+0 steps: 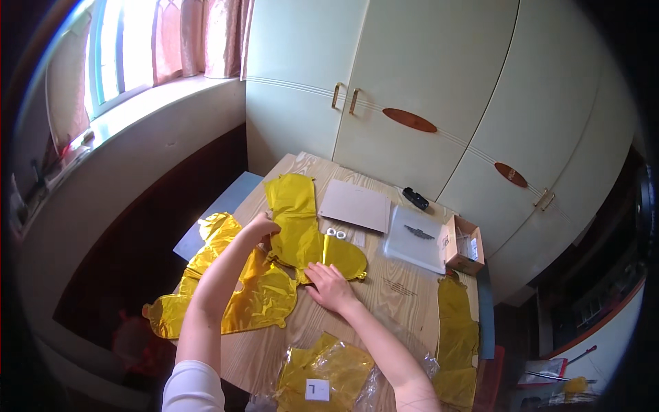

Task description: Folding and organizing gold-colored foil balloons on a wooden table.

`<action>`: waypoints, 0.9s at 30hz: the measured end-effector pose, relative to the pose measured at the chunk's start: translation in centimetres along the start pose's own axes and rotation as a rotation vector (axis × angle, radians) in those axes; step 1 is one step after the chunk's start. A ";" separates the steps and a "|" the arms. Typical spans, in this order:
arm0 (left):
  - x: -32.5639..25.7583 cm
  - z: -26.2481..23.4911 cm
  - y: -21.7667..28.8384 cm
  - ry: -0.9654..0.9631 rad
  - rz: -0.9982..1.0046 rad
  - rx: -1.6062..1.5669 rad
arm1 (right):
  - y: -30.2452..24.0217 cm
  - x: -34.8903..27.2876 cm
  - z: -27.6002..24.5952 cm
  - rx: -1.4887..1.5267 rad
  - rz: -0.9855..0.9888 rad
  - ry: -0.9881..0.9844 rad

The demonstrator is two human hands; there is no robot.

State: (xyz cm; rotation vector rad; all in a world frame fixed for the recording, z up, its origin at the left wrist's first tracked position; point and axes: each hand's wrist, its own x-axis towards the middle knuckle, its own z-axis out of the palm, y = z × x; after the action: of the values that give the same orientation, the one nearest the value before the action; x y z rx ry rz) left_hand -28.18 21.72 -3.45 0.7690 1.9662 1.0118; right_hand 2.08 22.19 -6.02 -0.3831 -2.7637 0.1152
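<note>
A flat gold foil balloon, shaped like a letter with a bent arm, lies spread on the wooden table. My left hand is closed at its left edge, with the fingertips partly hidden against the foil. On the balloon's lower edge rests my right hand, open, its fingers stretched out. A second gold foil balloon, wrinkled and shiny, lies under my left forearm and reaches over the table's left side. Two small white rings, perhaps tape rolls, sit at the first balloon's upper right edge.
Near me lies a clear bag with folded gold foil and a white label. Another gold foil piece hangs along the right edge. Behind are a pale board, a black object, a translucent case and a wooden box.
</note>
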 end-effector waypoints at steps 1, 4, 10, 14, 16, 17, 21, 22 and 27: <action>-0.9 0.2 0.1 -0.035 -0.008 0.022 | 0.0 -0.1 0.1 -0.001 0.017 -0.011; -4.5 1.4 1.4 -0.162 0.066 0.014 | 0.2 -0.3 0.0 -0.015 0.074 -0.035; -6.4 2.2 0.8 -0.069 0.322 0.085 | 0.4 -0.1 0.1 -0.079 0.110 -0.052; -6.9 2.1 -1.5 0.182 0.328 0.633 | -0.9 -0.2 -0.1 -0.106 0.073 -0.017; -9.1 1.4 -2.5 0.233 0.346 0.872 | -2.2 -0.6 -0.7 -0.065 0.041 0.070; -11.4 1.4 -2.1 0.179 0.411 0.845 | -2.4 -1.1 -1.3 -0.019 0.056 0.070; -21.1 -1.2 -5.7 0.149 0.465 0.865 | -5.7 -1.8 -2.7 0.111 0.042 -0.024; -23.6 -1.3 -6.6 0.179 0.439 0.867 | -5.9 -2.3 -2.7 0.131 0.024 -0.029; -30.4 -2.1 -12.5 0.203 0.294 0.959 | -6.9 -2.6 -1.0 0.071 -0.144 -0.100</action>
State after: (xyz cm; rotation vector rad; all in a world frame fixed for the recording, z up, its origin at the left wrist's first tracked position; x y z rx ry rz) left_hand -16.30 -8.91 -2.31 1.5429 2.5654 0.2295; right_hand 3.06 14.83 -5.02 -0.1639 -2.8651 0.2008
